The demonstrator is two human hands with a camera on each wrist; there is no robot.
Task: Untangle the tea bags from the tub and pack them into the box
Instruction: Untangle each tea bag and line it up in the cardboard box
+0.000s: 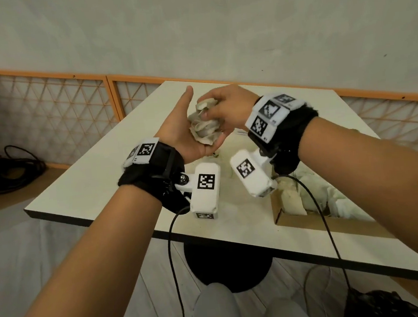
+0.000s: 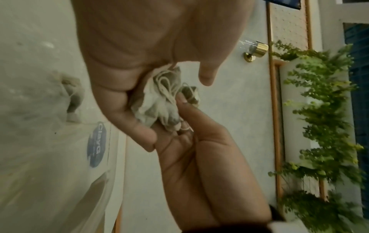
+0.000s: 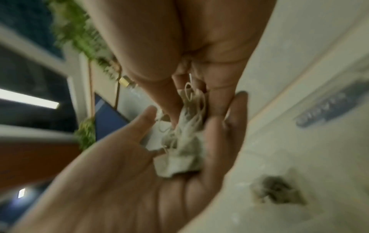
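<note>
Head view shows my left hand (image 1: pixel 183 132) lying open, cradling the clump of tea bags (image 1: pixel 205 125) above the tabletop (image 1: pixel 99 183), my right hand (image 1: pixel 226 111) pinching it, so I'd tease one string loose slowly.

A pale square table (image 1: pixel 99 183) on a black pedestal stands by the wall. An open cardboard box (image 1: pixel 309 221) holding tea bags (image 1: pixel 292 201) sits at its right near edge.
</note>
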